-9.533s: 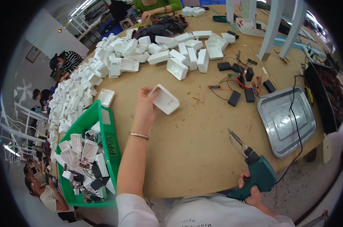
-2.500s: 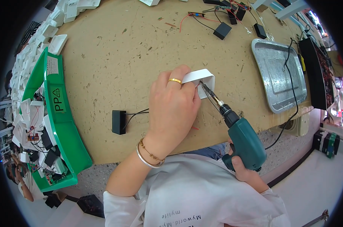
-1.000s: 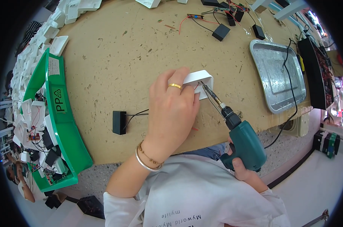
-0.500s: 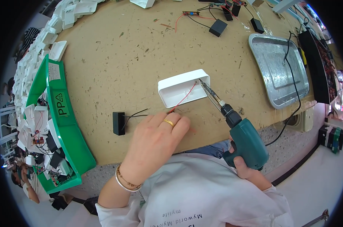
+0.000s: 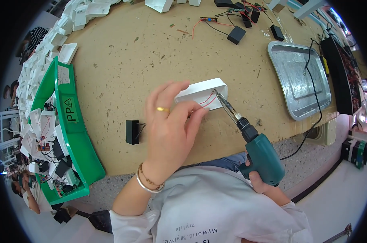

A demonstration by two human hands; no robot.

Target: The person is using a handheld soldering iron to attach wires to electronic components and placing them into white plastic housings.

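Observation:
My left hand (image 5: 167,129) is at the near left edge of a white plastic case (image 5: 200,86), its thumb and index finger pinching a red wire (image 5: 210,105). More of the red wire runs inside the case. My right hand (image 5: 258,182) is wrapped around the grip of a teal soldering gun (image 5: 266,156). The gun's metal tip reaches into the right end of the case; whether it touches the wire cannot be made out. Left of my left hand stands a small black block (image 5: 132,132) with black leads, partly hidden by that hand.
A green bin (image 5: 81,137) of white cases, wires and black blocks stands at the left. Many white cases (image 5: 62,28) are heaped behind it. A metal tray (image 5: 290,109) lies at the right, a black cord (image 5: 316,95) across it. Black blocks with wires (image 5: 236,35) lie far back.
My left hand has moved up and right to the case, and the red wire's end is now bent back toward it. The soldering gun has hardly moved.

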